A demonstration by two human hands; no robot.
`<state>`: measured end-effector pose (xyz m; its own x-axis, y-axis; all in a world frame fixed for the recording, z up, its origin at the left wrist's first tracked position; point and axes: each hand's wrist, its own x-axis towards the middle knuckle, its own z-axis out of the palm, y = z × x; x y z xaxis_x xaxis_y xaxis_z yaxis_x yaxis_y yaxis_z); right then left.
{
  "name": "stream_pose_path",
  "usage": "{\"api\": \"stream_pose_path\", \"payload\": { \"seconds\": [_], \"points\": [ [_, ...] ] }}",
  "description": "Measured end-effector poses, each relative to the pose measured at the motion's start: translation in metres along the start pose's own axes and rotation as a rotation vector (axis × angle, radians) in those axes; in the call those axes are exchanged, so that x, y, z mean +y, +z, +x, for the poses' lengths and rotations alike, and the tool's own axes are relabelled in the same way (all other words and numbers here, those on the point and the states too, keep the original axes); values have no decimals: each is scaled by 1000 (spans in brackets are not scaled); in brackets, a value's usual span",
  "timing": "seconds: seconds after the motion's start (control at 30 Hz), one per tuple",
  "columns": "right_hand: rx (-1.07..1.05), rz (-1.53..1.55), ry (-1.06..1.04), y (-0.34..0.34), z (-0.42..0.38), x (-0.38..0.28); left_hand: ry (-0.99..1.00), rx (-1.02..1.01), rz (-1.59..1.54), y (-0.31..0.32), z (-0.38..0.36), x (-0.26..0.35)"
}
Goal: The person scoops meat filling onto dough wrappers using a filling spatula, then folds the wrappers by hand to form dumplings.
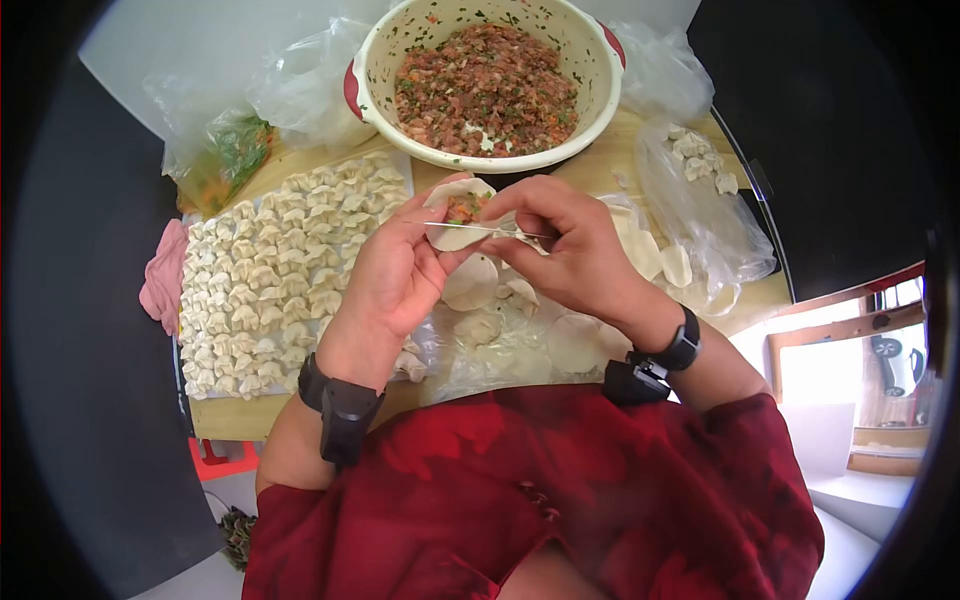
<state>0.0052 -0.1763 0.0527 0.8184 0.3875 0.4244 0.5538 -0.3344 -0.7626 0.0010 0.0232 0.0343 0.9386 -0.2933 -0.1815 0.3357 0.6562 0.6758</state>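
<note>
A round dough wrapper (450, 238) with a small heap of meat and vegetable filling (465, 208) rests in my left hand (400, 260), whose fingers curl round its left and far edges. My right hand (565, 240) is closed on a thin stick (512, 233), which lies across the wrapper; its fingertips are at the wrapper's right side. Just beyond my hands stands a large cream bowl (375, 95) of minced filling (490, 85). Below them, flat wrappers (575, 343) and loose dough pieces (478, 327) lie on plastic.
Rows of folded dumplings (270, 270) cover the left of the wooden table (225, 415). Plastic bags (700, 215) lie at the right, more wrappers (635, 240) beside them. A bag of greens (230, 155) and a pink cloth (165, 278) are at the left.
</note>
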Motion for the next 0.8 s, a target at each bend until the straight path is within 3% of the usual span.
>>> {"api": "stream_pose_path", "payload": {
  "seconds": [0.03, 0.1, 0.23, 0.33, 0.47, 0.53, 0.7, 0.8],
  "points": [
    [2, -31, -86, 5, 1, 5, -3, 0, 2, 0, -1, -1],
    [46, 18, -66, 13, 2, 11, -19, 18, 27, 2, -4, -3],
    [74, 241, 133, 16, 10, 17, 9, 51, 61, 8, -9, -7],
    [61, 339, 261, 15, 14, 20, 21, -42, 88, 15, -9, -5],
    [23, 387, 386, 9, 17, 10, 162, -38, 431, 22, -6, -10],
    [41, 397, 373, 11, 16, 14, 214, -30, 575, 22, -4, -12],
    [97, 455, 251, 9, 12, 22, 259, -7, 386, 12, -1, -9],
    [-10, 503, 294, 2, 9, 14, 215, -1, 413, 10, -2, -5]
  ]
}}
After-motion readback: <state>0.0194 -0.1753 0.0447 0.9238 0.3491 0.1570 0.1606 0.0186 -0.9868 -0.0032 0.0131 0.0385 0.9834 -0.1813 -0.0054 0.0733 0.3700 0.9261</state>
